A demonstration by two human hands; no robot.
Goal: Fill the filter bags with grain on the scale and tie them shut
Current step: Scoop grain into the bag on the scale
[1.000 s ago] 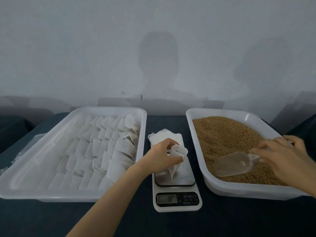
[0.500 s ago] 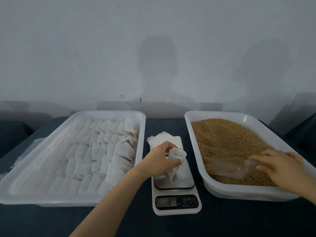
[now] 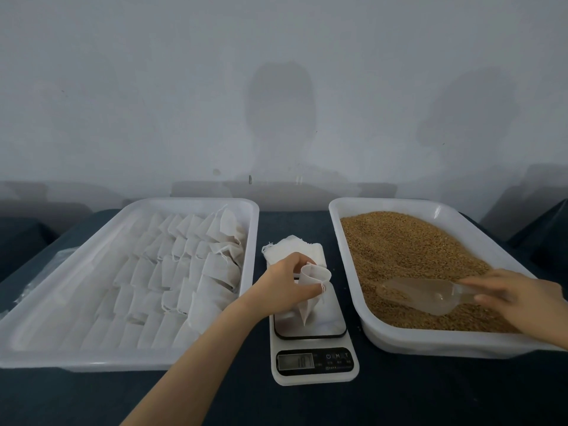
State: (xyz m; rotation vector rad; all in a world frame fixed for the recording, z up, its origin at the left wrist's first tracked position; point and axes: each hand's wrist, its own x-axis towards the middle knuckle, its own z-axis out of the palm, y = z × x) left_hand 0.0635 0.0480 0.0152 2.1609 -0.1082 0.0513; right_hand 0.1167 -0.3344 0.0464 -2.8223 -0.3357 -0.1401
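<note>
Right now the scooping step is in hand, as I judge it: the bag is ready and no grain has gone in. The left hand pinches the rim of a small white fabric filter bag between thumb and curled fingers, holding its mouth spread over the steel platform of a white digital kitchen scale. The bag stands close to upright, with its long axis running top to bottom and its mouth up, leaning slightly toward the grain side. Its lower corner points down at the platform, touching or nearly so; I cannot tell which. The right hand closes fingers above and thumb below on the handle of a clear plastic scoop, which lies low in the tan grain inside a white plastic tray. The scoop's long axis runs left to right, bowl pointing toward the scale. Blur hides whether it is loaded. The next move calls for lifting it level over the tray wall and tipping slowly into the narrow mouth while watching the display. Rows of white bags lie in a second white tray on the left, and a stack of flat empty ones sits just behind the scale
</note>
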